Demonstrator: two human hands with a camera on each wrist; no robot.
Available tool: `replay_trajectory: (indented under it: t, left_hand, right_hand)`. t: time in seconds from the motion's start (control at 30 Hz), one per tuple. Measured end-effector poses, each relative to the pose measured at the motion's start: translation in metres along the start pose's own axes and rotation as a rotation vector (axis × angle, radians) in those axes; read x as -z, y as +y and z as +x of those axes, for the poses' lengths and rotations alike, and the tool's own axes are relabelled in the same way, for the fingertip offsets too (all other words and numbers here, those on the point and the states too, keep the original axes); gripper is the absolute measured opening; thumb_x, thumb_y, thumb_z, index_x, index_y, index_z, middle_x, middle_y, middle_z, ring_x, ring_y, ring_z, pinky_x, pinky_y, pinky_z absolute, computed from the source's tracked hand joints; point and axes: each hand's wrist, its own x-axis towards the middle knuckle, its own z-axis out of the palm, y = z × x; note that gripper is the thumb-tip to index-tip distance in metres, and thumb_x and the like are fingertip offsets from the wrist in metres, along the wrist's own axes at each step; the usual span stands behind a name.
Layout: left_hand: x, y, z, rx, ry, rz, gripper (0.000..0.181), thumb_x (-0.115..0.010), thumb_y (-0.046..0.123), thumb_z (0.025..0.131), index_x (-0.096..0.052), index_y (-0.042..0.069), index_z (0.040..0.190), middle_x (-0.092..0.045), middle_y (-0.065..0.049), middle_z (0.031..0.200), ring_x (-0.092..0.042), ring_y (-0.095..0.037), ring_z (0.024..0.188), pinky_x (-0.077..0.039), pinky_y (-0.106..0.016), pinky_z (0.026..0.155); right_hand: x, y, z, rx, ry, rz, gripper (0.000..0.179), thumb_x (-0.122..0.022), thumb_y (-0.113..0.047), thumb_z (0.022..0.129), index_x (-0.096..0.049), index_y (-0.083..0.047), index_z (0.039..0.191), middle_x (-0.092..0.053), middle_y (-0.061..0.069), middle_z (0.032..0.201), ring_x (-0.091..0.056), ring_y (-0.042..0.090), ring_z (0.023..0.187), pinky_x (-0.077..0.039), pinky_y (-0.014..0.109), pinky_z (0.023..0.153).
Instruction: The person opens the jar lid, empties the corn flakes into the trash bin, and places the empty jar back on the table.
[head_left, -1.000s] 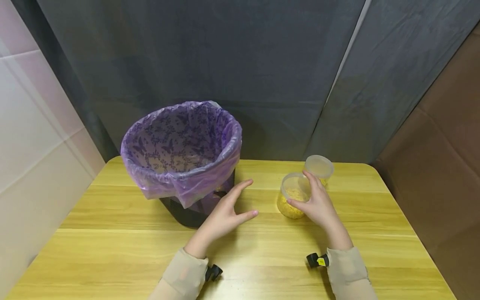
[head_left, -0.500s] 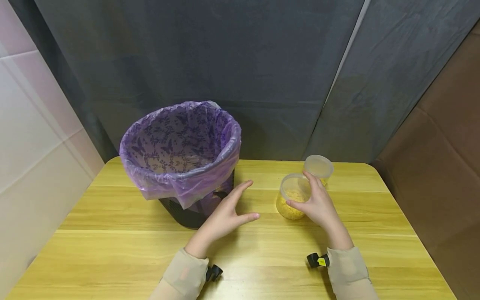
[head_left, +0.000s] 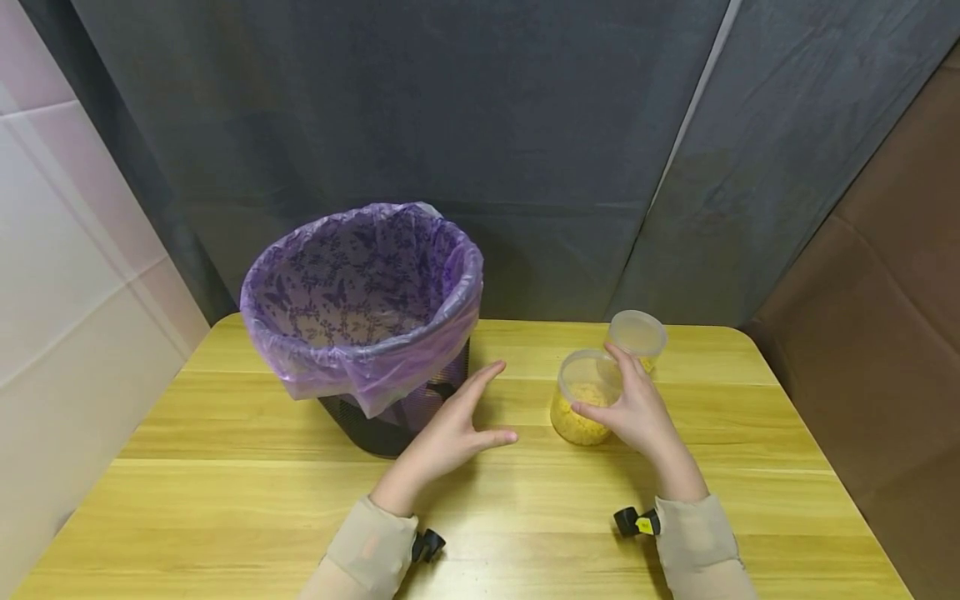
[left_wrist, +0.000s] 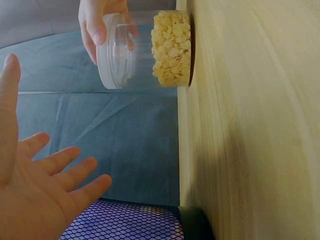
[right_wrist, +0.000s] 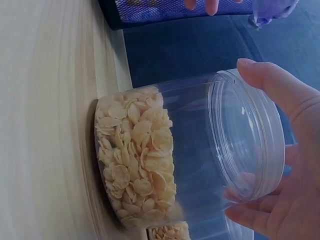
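A clear plastic jar (head_left: pixel 576 421) with a translucent lid stands upright on the table, partly filled with yellow flakes (right_wrist: pixel 135 160) that look like cereal. My right hand (head_left: pixel 637 412) grips the jar around its lid, thumb on one side and fingers on the other. Behind it, close by, is a second, similar jar (head_left: pixel 637 332), partly hidden by that hand. To the left, my left hand (head_left: pixel 450 433) hovers with fingers spread and thumb apart, holding nothing. It is nearest to a black mesh wastebasket (head_left: pixel 367 432).
A purple patterned bin bag (head_left: pixel 360 367) lines the wastebasket and folds over its rim. The wooden table (head_left: pixel 225 517) ends at a dark grey curtain (head_left: pixel 450 125) behind, with pale and brown panels at the sides.
The gripped jar has slid slightly to the left and toward me under my right hand. My left hand has hardly moved.
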Motion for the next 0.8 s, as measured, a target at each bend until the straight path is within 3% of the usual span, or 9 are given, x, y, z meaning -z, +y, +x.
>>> replay_trajectory:
  t: [0.6, 0.8]
  left_hand:
    - [-0.002, -0.002, 0.000, 0.034, -0.006, -0.002, 0.096, -0.079, 0.030, 0.079, -0.020, 0.017, 0.154, -0.021, -0.007, 0.156, -0.021, -0.023, 0.140, -0.023, -0.046, 0.111]
    - [-0.002, -0.002, 0.000, 0.037, -0.013, 0.004, 0.098, -0.080, 0.029, 0.078, -0.018, 0.021, 0.154, -0.022, -0.006, 0.156, -0.024, -0.023, 0.139, -0.024, -0.044, 0.111]
  right_hand:
    - [0.005, -0.013, -0.004, -0.017, -0.023, 0.041, 0.107, -0.085, -0.044, 0.068, -0.025, -0.012, 0.150, -0.029, 0.013, 0.151, -0.029, 0.039, 0.135, -0.029, 0.062, 0.102]
    - [0.007, -0.018, -0.006, -0.013, -0.023, 0.042, 0.107, -0.085, -0.044, 0.067, -0.025, -0.013, 0.150, -0.029, 0.012, 0.152, -0.029, 0.039, 0.135, -0.029, 0.063, 0.101]
